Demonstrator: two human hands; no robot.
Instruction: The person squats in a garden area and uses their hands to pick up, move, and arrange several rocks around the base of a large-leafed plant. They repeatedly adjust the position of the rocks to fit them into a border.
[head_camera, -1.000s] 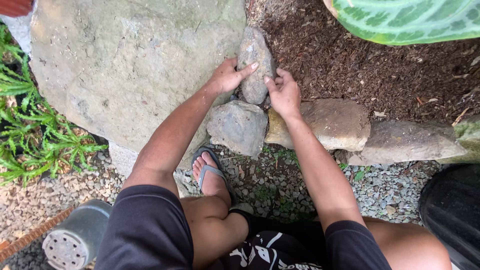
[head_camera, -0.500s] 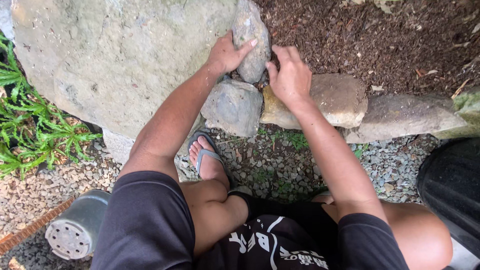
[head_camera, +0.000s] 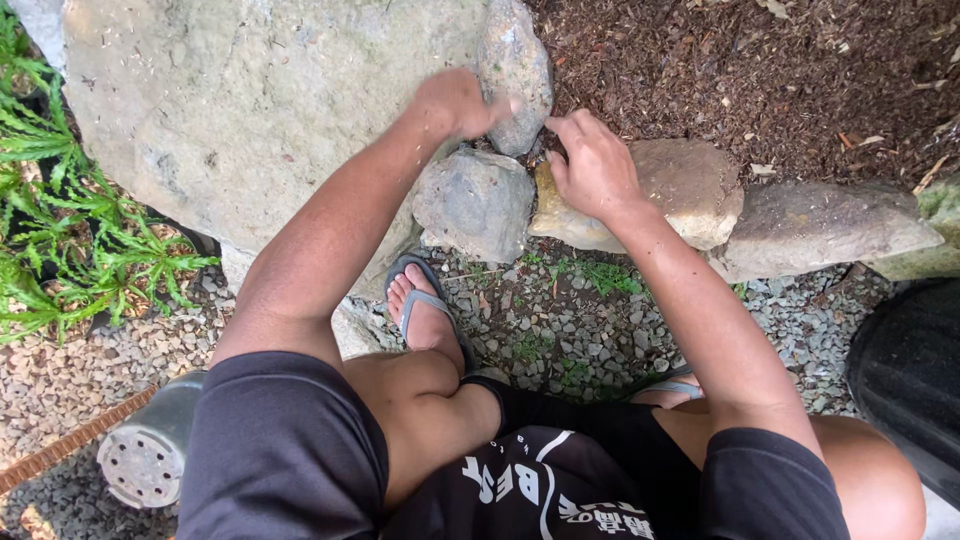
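Hands on upright stone (head_camera: 513, 70) | left hand (head_camera: 452, 103) pressing | right hand (head_camera: 592, 165) beside

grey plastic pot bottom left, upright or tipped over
Tipped over. The grey plastic pot lies on its side on the gravel, its round holed base facing the camera.

Single head-mounted view. It looks steeply down and forward from close range, over the wearer's knees and gravel (head_camera: 570, 330), toward the stone border (head_camera: 690, 190) and large boulder (head_camera: 240, 120).
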